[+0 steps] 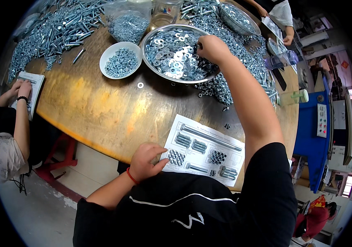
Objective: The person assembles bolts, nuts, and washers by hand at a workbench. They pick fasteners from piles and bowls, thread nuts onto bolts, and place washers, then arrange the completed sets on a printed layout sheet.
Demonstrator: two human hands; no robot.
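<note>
Your right hand (212, 48) curls into the metal bowl (171, 80) of washers (169, 55), its grip hidden; your left hand (146, 159), thumb and fingers parted, touches the sheet's (200, 157) left edge; beyond, a white bowl (103, 66) of screws (121, 62) sits on the surface (89, 109)

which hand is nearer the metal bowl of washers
Right. The right hand reaches into the metal bowl; the left hand is well away, at the left edge of the printed sheet.
</note>
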